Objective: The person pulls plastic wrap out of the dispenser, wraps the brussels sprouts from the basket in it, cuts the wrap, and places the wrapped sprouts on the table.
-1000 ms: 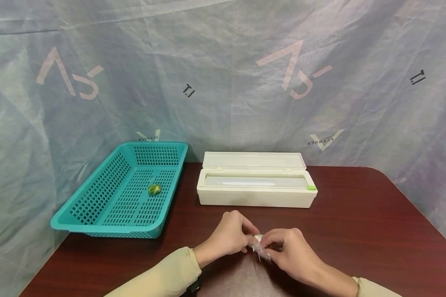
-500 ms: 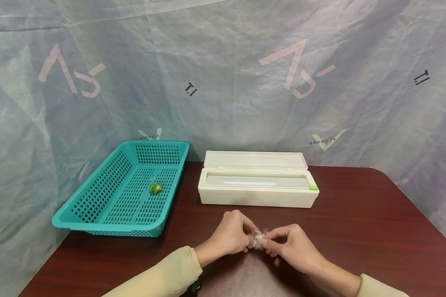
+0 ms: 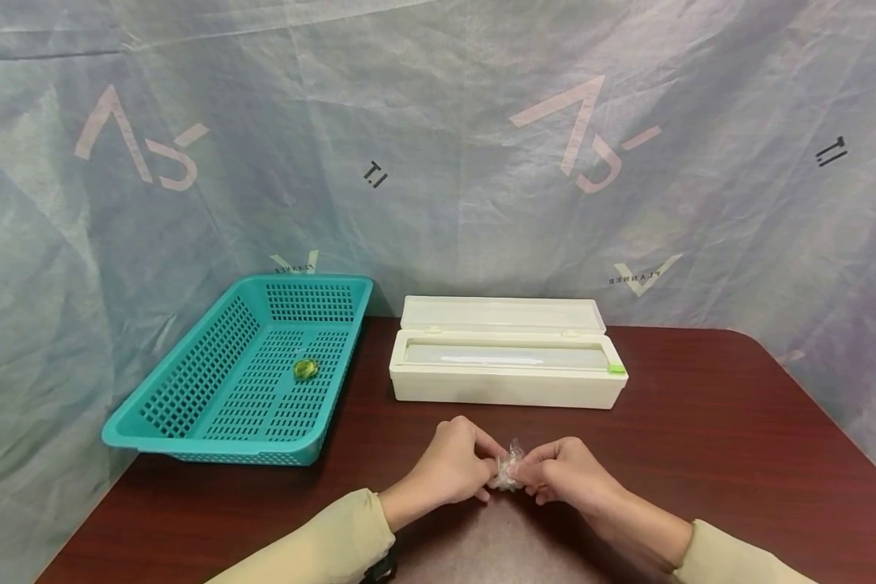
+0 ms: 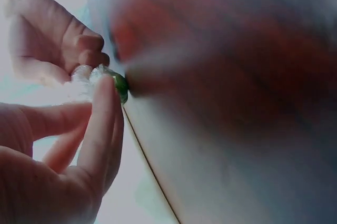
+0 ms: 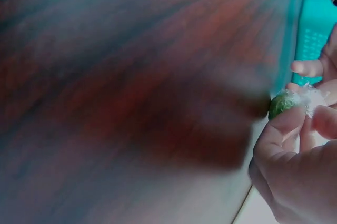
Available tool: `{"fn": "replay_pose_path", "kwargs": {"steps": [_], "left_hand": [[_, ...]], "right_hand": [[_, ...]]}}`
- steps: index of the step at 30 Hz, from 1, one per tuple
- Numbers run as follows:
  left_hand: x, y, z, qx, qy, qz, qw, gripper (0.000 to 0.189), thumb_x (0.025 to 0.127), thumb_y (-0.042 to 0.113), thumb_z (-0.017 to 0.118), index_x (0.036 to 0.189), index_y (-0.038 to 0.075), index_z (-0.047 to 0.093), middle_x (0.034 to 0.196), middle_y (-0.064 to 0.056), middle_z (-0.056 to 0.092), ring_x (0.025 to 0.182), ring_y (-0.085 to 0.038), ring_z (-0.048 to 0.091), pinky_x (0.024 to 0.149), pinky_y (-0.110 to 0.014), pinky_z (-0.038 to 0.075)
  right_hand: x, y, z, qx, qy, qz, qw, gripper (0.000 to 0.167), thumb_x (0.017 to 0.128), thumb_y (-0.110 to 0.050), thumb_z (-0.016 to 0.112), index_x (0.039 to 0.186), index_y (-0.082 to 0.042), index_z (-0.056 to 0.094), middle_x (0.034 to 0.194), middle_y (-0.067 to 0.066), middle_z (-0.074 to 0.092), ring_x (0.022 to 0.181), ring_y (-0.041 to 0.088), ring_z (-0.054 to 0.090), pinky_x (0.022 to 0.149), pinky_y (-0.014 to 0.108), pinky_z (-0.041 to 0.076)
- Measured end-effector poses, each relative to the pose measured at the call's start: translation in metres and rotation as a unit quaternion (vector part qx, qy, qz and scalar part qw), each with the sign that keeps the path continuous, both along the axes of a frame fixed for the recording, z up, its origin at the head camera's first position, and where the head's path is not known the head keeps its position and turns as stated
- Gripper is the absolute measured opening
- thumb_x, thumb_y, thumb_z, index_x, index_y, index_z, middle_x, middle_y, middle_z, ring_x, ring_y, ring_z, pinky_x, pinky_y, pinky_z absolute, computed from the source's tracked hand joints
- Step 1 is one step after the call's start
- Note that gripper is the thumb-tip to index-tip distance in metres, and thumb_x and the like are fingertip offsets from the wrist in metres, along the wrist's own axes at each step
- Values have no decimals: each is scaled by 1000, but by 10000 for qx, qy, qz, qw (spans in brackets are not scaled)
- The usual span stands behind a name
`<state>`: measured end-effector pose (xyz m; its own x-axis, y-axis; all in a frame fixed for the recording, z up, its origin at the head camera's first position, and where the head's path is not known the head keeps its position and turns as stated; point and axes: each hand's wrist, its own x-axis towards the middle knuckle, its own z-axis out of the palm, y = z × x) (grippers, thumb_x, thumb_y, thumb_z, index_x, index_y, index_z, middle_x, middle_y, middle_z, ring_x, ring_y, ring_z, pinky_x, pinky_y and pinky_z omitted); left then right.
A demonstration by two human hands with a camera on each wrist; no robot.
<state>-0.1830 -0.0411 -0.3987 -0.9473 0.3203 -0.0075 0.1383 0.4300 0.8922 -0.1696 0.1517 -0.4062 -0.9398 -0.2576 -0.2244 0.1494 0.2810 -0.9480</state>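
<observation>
A small round green thing (image 5: pixel 283 103), wrapped in crinkled cling film (image 3: pixel 509 469), is held low over the table between both hands. My left hand (image 3: pixel 458 461) pinches it from the left with thumb and fingertips. From the right, my right hand (image 3: pixel 571 474) pinches the bunched film. In the left wrist view the green side of the wrapped thing (image 4: pixel 121 86) faces the table, and the gathered clear film (image 4: pixel 81 84) lies on the opposite side, between the hands. Fingers cover much of it, so its exact kind stays hidden.
A turquoise plastic basket (image 3: pixel 324 422) stands at the left, with a similar small green-yellow ball (image 3: pixel 306 370) in it. Behind the hands is a white cling film dispenser (image 3: pixel 507 389), its lid raised and a green slider at its right end. A grey fabric sheet (image 3: pixel 438 162) hangs behind the table.
My right hand has shifted slightly up and its fingers have curled in closer. The film tails that hung toward the front are now bunched, with a tuft sticking up. The left hand keeps its place.
</observation>
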Motion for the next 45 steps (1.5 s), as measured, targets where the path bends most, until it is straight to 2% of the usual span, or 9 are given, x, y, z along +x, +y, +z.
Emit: {"fn": "replay_pose_path", "kwargs": {"steps": [5,9,14,23,27,32,35,38,45], "left_hand": [[8,-8,6,-91,-116,-340,9993,34,83,-9,70,115,-2,79,80,-3,72,48,-15,68,44,-31,54],[15,-11,11,-503,454,-587,9960,55,78,2,88,130,-1,70,87,0,65,64,-6,65,58,-24,55],[22,-6,11,-960,1321,-442,9856,33,82,14,91,107,12,70,89,5,61,78,-7,59,73,-24,48],[11,1,3,-1002,1651,-298,9807,11,88,6,85,93,13,76,79,12,64,75,-1,59,67,-22,50],[6,1,2,-880,1585,-278,9830,11,87,2,84,93,10,79,75,11,65,70,0,58,63,-22,49],[3,2,3,-708,1497,-298,9857,15,82,-4,86,93,6,81,72,9,67,65,0,58,58,-21,50],[2,2,3,-627,1373,-244,9882,16,81,-7,85,92,4,81,72,7,70,63,1,60,57,-20,51],[1,2,5,-556,1165,-147,9915,15,81,-8,85,93,1,81,75,4,73,61,1,62,55,-20,52],[1,0,5,-671,833,-100,9942,10,83,-3,86,91,1,84,71,4,74,55,0,60,51,-22,51]], "right_hand": [[1,-2,-1,-62,-81,17,9999,12,85,-1,67,86,8,75,75,2,63,71,16,57,63,28,53],[-1,-1,-2,-86,-154,-1,9998,13,88,-3,67,88,8,75,76,4,66,69,16,58,62,28,52],[-3,1,-2,-68,-246,-11,9997,14,88,-4,67,90,6,75,74,5,67,68,16,60,61,28,52],[-3,-2,-2,-122,-163,-164,9997,13,89,-4,69,91,7,75,77,7,71,65,15,64,60,29,54],[-1,-4,-4,-60,278,-405,9988,15,89,-4,77,98,7,73,75,11,72,64,19,68,58,33,58],[1,-2,-4,244,1231,-440,9911,39,87,0,82,123,5,68,79,10,75,61,26,70,53,37,58],[3,-1,-4,742,2046,-219,9758,38,89,1,81,126,0,72,83,2,76,63,21,71,53,33,57],[4,1,-4,1265,2645,4,9561,26,91,-5,82,117,-6,79,90,-4,76,70,11,70,57,28,56],[2,6,-4,1685,3007,543,9372,18,94,-14,81,112,-12,83,93,-14,74,83,4,63,71,26,54]]}}
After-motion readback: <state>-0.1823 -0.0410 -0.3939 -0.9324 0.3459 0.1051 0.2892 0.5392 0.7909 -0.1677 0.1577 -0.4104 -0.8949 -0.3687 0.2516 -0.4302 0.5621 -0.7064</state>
